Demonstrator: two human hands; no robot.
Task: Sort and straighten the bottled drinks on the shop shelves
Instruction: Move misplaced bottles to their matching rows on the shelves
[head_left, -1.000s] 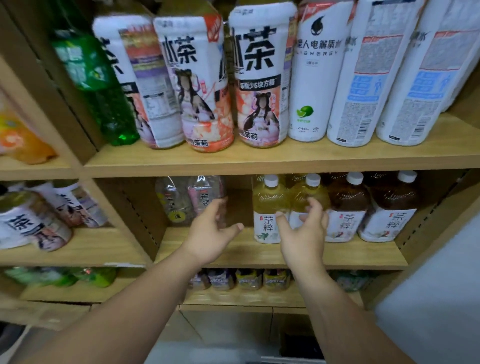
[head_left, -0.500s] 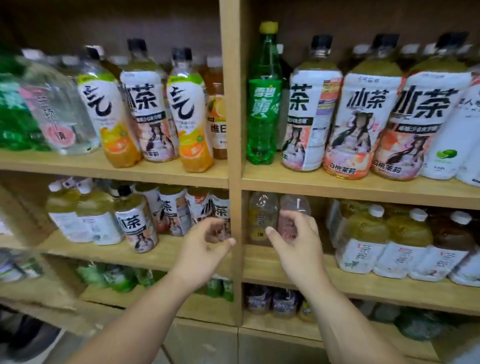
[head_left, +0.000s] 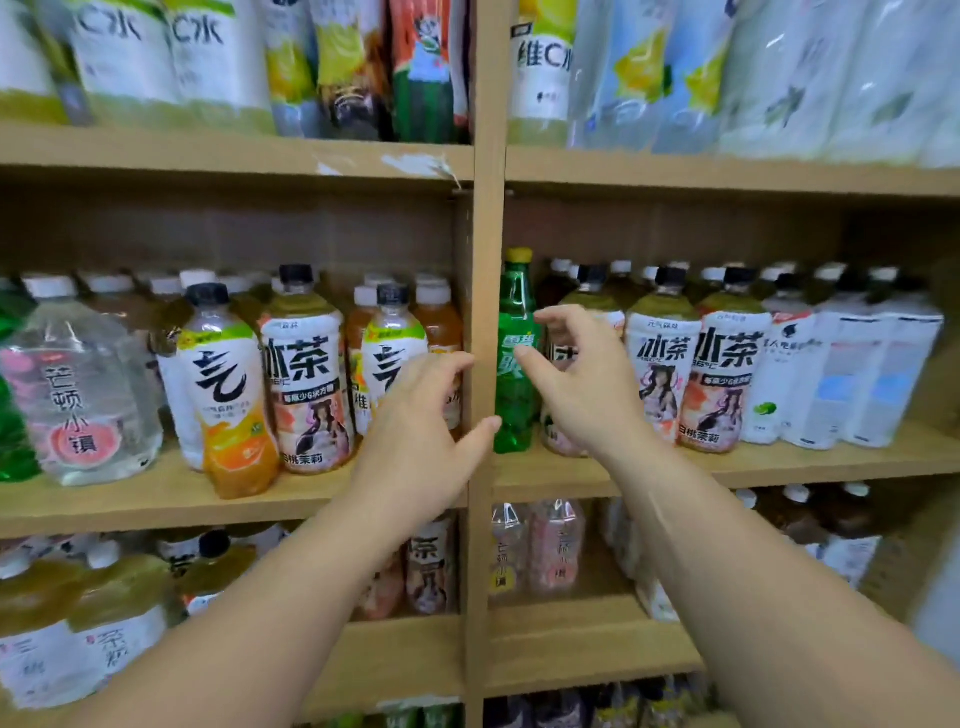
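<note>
The right hand's fingers (head_left: 563, 318) are loosely curved and spread, with the thumb stretched out sideways in front of the green bottle (head_left: 513, 312). Whether the thumb touches the bottle cannot be told. The right hand (head_left: 584, 387) holds nothing, and its bare forearm runs down to the lower right corner.

The left hand's fingers (head_left: 441, 366) are also curved and apart, the thumb pointing at the wooden upright (head_left: 485, 234) and overlapping its edge. The left hand (head_left: 418, 436) is empty and hangs in front of the bottles just left of the upright, with its forearm reaching in from the lower left.

The green bottle stands upright just right of the upright, on the middle shelf board (head_left: 779, 465). It is slim, translucent plastic with a yellow cap. Further right of the upright come iced tea bottles (head_left: 727, 369) with white wrap labels, a drawn figure and black caps, then plain white bottles (head_left: 852, 374).

Left of the upright stand another iced tea bottle (head_left: 304, 384), orange juice bottles (head_left: 228, 400) with white and orange labels, and, furthest out, a wide clear water jug (head_left: 78, 395) with a pink label.

The shelving is light wood-grain board, chipped on the upper board's edge near the upright. The rows above and below are blurred.
</note>
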